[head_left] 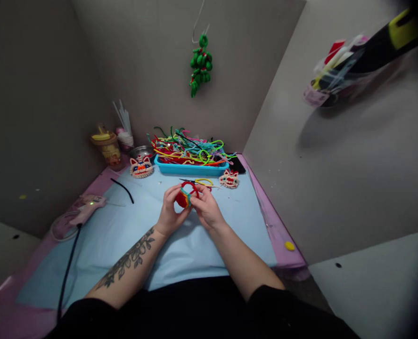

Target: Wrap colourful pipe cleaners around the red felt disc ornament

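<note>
Both of my hands meet over the middle of the light blue mat (124, 235). My left hand (169, 212) is closed on a small red pipe-cleaner piece (184, 197) with a red loop and coloured strands on top. My right hand (206, 207) pinches the same piece from the right side. Just beyond my fingers lie loose yellow and red pipe cleaners (203, 181). A blue tray (191, 168) heaped with pipe cleaners of many colours stands further back.
Two finished cat-face pieces lie beside the tray, one on the left (141, 166) and one on the right (229, 179). A pink glue gun (87, 209) with a black cord rests at the left. A black pipe cleaner (123, 189), a cup (107, 146) and a green hanging figure (200, 63) are nearby.
</note>
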`<state>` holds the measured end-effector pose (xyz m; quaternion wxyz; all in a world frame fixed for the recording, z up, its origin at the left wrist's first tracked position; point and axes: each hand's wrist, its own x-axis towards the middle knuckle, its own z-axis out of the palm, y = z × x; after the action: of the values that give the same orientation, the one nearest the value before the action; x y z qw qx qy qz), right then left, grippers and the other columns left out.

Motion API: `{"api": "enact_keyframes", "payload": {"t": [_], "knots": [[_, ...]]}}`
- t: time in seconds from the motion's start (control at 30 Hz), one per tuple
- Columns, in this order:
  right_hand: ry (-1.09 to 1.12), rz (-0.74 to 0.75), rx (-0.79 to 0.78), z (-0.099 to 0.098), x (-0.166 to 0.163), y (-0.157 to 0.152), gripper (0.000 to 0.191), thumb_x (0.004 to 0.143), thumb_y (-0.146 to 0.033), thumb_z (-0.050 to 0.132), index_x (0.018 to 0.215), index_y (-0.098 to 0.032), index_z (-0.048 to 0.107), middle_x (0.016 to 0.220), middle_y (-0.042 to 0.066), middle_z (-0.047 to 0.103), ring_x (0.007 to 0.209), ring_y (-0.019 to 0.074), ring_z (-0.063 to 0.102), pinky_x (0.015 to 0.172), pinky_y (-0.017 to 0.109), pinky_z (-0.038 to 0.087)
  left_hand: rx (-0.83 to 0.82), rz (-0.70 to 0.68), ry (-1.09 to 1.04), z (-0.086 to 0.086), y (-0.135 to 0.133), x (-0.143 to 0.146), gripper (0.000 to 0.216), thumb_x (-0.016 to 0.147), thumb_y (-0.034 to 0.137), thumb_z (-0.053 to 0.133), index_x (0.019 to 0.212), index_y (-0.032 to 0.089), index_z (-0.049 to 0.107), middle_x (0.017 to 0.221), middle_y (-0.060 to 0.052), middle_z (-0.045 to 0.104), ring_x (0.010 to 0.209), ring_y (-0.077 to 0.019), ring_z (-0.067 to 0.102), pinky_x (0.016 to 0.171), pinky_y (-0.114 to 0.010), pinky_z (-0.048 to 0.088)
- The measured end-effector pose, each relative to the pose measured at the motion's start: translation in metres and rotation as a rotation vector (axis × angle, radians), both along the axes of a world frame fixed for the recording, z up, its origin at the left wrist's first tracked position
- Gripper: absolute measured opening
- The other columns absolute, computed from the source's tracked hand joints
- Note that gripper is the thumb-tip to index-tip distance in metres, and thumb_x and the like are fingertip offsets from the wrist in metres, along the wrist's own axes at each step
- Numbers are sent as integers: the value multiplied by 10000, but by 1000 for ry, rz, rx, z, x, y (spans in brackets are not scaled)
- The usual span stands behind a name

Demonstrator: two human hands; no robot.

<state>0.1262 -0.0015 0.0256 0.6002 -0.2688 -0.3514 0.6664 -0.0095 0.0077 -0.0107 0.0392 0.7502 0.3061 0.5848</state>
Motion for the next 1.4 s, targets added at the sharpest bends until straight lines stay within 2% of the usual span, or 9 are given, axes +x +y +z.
{"api": "enact_keyframes", "payload": {"t": [0.37,0.5,0.57,0.7,0.9,1.17,1.23,1.33,1.4], "knots": [[57,147,-127,5,3,-5,469,580,-182,777,961,-211,504,681,-71,602,625,117,621,580,247,513,-43,14,51,5,-2,-3,675,755,207,676,1347,216,352,1286,-156,476,1209,-271,471,963,-475,452],[78,139,-150,4,4,-5,461,578,-166,773,952,-211,507,645,-84,570,577,97,590,495,192,457,-76,-48,50,7,-3,-5,684,749,326,699,1340,219,371,1301,-157,470,1226,-286,457,1004,-502,411],[82,133,-161,3,4,-5,462,573,-161,773,947,-214,508,643,-87,564,578,97,583,502,199,462,-108,-78,34,7,-4,-6,683,766,384,673,1350,208,367,1313,-166,462,1238,-293,447,1008,-502,406],[65,129,-167,2,5,-4,474,563,-159,781,950,-215,512,663,-87,562,625,101,595,585,236,501,-151,-47,28,9,-7,-6,620,800,314,635,1356,215,380,1306,-148,485,1226,-270,463,989,-459,436],[69,167,-180,3,6,-5,499,542,-178,802,951,-203,519,659,-83,553,631,102,592,593,236,510,-169,-40,8,8,-8,-6,622,775,269,662,1339,219,405,1292,-137,505,1205,-259,488,968,-440,464],[71,204,-156,-1,6,-5,448,596,-179,775,968,-219,528,728,-58,592,675,121,622,582,235,527,-124,-37,30,9,-7,-7,589,772,286,673,1310,229,440,1268,-138,533,1200,-271,500,998,-496,431],[83,199,-159,-3,6,-4,443,609,-173,765,984,-220,534,749,-47,619,683,128,633,558,226,523,-184,-94,-11,7,-6,-7,641,769,359,677,1341,239,412,1323,-149,492,1242,-284,468,1003,-488,430],[160,204,-205,-5,9,1,396,642,-179,732,992,-217,550,873,-1,687,758,158,655,605,276,550,-295,-217,-192,5,-2,-8,731,784,512,610,1405,258,320,1436,-168,369,1311,-302,400,989,-464,446],[233,208,-265,-5,14,6,315,678,-181,693,966,-211,570,917,14,708,822,169,658,654,302,557,-356,-227,-345,4,1,-11,662,823,546,534,1390,262,342,1449,-159,364,1316,-294,399,968,-456,459]]}}
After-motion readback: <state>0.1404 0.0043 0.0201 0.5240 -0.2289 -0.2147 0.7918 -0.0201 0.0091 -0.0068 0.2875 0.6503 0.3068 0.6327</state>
